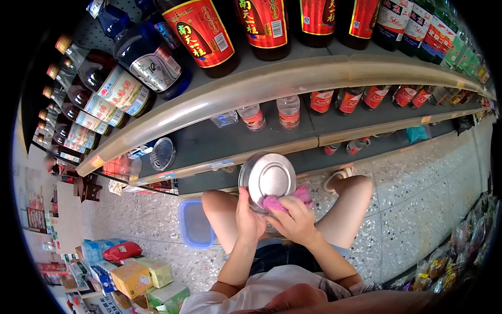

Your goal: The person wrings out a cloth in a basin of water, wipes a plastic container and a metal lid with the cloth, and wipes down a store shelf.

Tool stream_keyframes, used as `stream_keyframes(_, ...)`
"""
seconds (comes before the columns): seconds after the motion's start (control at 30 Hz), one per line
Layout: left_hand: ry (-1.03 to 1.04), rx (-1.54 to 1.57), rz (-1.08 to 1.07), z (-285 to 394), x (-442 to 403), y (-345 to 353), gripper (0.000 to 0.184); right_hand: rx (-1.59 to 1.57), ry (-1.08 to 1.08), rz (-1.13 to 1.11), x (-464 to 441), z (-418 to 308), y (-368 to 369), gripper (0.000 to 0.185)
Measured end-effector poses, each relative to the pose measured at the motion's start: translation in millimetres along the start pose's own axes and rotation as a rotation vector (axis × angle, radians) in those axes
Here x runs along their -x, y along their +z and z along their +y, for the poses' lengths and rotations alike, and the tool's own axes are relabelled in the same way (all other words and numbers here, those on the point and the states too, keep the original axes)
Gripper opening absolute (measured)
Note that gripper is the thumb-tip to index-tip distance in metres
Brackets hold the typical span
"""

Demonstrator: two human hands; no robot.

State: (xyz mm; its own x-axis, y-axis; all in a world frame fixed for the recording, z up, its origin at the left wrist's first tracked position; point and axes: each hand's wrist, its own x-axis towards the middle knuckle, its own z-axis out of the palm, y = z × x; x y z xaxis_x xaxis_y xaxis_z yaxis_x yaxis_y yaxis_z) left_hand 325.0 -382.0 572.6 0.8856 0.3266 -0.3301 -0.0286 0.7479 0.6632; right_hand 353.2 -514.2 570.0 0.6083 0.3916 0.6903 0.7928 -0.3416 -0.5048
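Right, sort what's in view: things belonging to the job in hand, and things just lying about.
Job in hand:
round silver metal container, in the left hand
fluffy pink cloth, in the right hand

Apparently just lying about:
dark bottles with red labels
orange cardboard box
shiny red package
blue-rimmed translucent plastic tub, its role unclear

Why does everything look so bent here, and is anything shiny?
Head view: apparently a very wide-angle lens, as the upper shelf edge bows like an arch and the picture's corners are black; head view: pale reflections on the round metal container.
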Motion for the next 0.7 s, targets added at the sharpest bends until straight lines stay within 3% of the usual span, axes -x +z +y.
stream_keyframes(0.13, -0.011, 0.056, -0.067, 8.3, -4.9, -12.1, 0.053, -0.223, 0.128, -0.124, -1.6, 6.2, -8.2, 0.024)
stream_keyframes(0.23, -0.019, 0.053, -0.061, 12.4, -5.4, -13.2, 0.053, -0.453, 0.453, 0.037, -8.9, -2.8, -20.5, 0.024)
stream_keyframes(0.37, -0.058, 0.057, -0.095, 11.5, 0.0, -18.0, 0.054, -0.134, -0.104, -0.068, -28.4, -10.8, -15.9, 0.030)
stream_keyframes(0.47, -0.107, 0.135, -0.081, 5.5, 1.8, -25.3, 0.052, -0.111, -0.138, -0.191, -23.5, -14.6, 2.4, 0.031)
stream_keyframes(0.53, -0.132, 0.143, -0.032, 4.2, 3.9, -29.1, 0.050, -0.076, -0.109, -0.166, -21.6, -16.0, 7.3, 0.033)
stream_keyframes(0.57, -0.139, 0.061, -0.053, -1.7, 3.7, -42.8, 0.058, -0.072, -0.090, -0.150, -22.2, -16.9, 8.1, 0.033)
stream_keyframes(0.7, -0.084, 0.045, -0.193, -9.5, 1.9, -68.7, 0.054, -0.047, -0.036, -0.073, -28.7, -21.0, 11.7, 0.032)
